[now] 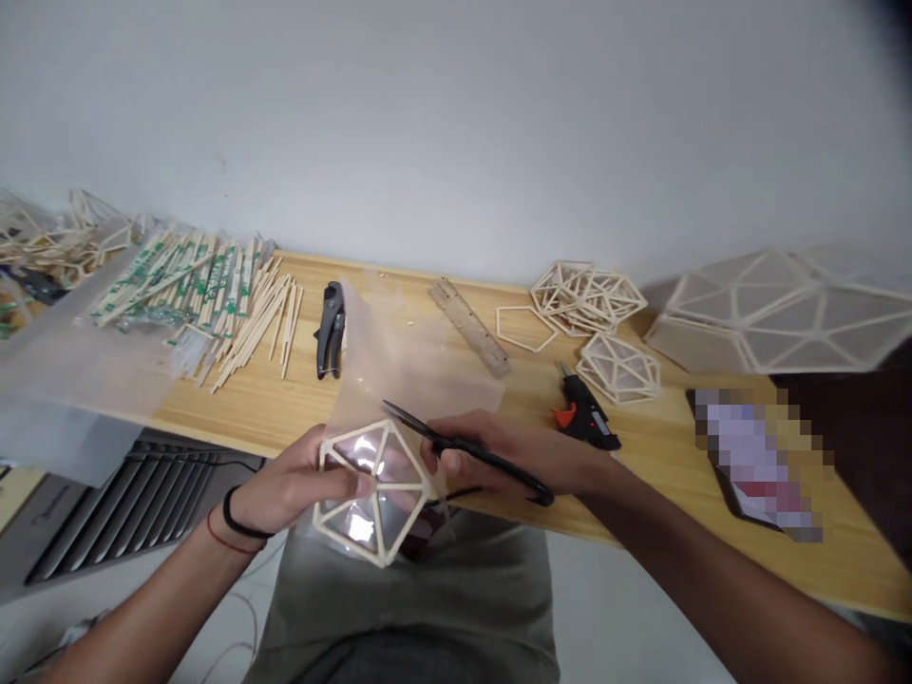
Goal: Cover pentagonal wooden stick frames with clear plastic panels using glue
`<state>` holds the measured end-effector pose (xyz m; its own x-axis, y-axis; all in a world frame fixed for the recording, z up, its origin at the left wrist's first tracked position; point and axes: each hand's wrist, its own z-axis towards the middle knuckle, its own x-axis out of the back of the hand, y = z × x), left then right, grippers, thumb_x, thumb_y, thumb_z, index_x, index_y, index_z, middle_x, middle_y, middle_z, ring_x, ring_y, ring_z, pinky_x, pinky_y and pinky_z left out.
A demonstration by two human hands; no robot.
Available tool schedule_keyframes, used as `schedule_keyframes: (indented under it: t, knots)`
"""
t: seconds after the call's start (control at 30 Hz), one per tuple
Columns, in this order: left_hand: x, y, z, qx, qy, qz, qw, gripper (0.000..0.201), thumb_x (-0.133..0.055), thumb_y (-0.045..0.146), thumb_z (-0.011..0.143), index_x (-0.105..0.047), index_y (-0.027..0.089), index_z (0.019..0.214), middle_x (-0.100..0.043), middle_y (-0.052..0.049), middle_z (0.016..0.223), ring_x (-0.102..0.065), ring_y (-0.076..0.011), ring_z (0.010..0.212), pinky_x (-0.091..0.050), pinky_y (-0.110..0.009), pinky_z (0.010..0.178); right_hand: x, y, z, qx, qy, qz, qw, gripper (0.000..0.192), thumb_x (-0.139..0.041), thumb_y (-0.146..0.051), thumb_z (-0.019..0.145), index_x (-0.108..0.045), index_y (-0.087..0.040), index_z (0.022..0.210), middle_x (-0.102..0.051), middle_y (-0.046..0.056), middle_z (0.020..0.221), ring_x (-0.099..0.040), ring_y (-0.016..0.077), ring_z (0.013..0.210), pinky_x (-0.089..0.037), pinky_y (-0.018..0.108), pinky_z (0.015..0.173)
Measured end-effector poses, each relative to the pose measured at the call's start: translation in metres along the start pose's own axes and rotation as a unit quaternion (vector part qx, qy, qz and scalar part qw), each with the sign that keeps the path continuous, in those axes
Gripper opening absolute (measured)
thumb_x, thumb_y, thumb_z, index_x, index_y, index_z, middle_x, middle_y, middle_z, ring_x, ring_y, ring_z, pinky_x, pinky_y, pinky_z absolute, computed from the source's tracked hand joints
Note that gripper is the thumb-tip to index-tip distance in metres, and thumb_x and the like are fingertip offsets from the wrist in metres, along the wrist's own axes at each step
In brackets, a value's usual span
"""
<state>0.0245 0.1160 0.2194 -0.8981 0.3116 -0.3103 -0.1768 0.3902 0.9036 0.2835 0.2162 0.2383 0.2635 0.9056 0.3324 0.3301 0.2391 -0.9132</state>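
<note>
My left hand [299, 484] grips a pentagonal wooden stick frame [403, 486] over my lap, its thumb pressed near the hub where the spokes meet. Clear plastic film backs the frame and shines in places. In my right hand [491, 446] is a pair of black scissors [499, 463], the blades pointing up and left just above the frame's upper right edge. Part of the scissors is hidden by my fingers. Behind the frame, a translucent sheet [399, 351] lies on the wooden table [249, 413].
Black cutters [332, 331], a ruler [470, 326] and loose sticks [253, 328] lie on the table. Right of them are stacked stick frames [588, 296], a glue gun [588, 408] and a large covered structure [790, 309]. Packaged chopsticks [192, 275] lie left, above a heater [121, 508].
</note>
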Motion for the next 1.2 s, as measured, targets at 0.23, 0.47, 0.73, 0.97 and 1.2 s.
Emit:
schedule_keyframes:
  t: [0.23,0.47,0.73,0.97,1.2]
  knots:
    - [0.015,0.018,0.011,0.051,-0.089,-0.015,0.995,0.027,-0.081,0.022,0.071,-0.085,0.014,0.097,-0.080,-0.009,0.080,-0.073,-0.0239,0.074,-0.053,-0.027,0.065,0.022,-0.003,0.011,-0.019,-0.056,-0.067,0.996,0.049,-0.058,-0.065,0.096,-0.070,-0.017,0.098,-0.064,0.002,0.084,-0.055,0.0171,0.076,-0.041,0.029,0.068]
    - [0.027,0.030,0.019,0.070,-0.092,0.010,0.993,0.028,-0.080,0.024,0.070,-0.085,0.013,0.095,-0.081,-0.011,0.082,-0.070,-0.0220,0.065,-0.050,-0.026,0.058,0.030,-0.004,0.018,-0.003,-0.045,-0.077,0.996,0.059,-0.051,-0.073,0.097,-0.067,-0.016,0.098,-0.062,0.002,0.086,-0.052,0.0175,0.076,-0.041,0.030,0.069]
    - [0.036,0.023,0.024,0.073,-0.100,0.029,0.992,0.043,-0.084,0.021,0.068,-0.084,0.018,0.111,-0.083,-0.011,0.097,-0.076,-0.0292,0.082,-0.059,-0.032,0.070,0.034,-0.009,0.022,-0.006,-0.066,-0.081,0.995,0.051,-0.058,-0.065,0.097,-0.071,-0.016,0.103,-0.069,0.004,0.091,-0.060,0.0191,0.081,-0.043,0.029,0.069]
    - [0.047,0.020,0.030,0.112,-0.130,0.026,0.985,0.035,-0.084,0.023,0.067,-0.085,0.016,0.102,-0.083,-0.011,0.089,-0.075,-0.0250,0.071,-0.056,-0.028,0.061,0.039,-0.007,0.027,-0.024,-0.071,-0.096,0.993,0.049,-0.064,-0.064,0.092,-0.073,-0.016,0.093,-0.066,0.001,0.079,-0.057,0.0175,0.073,-0.041,0.029,0.067]
    - [0.051,0.019,0.033,0.113,-0.140,0.048,0.983,0.036,-0.082,0.020,0.068,-0.084,0.016,0.103,-0.083,-0.012,0.095,-0.076,-0.0271,0.076,-0.058,-0.031,0.065,0.037,-0.005,0.026,-0.039,-0.053,-0.106,0.992,0.051,-0.067,-0.066,0.088,-0.075,-0.016,0.089,-0.064,0.000,0.073,-0.054,0.0161,0.068,-0.038,0.028,0.063]
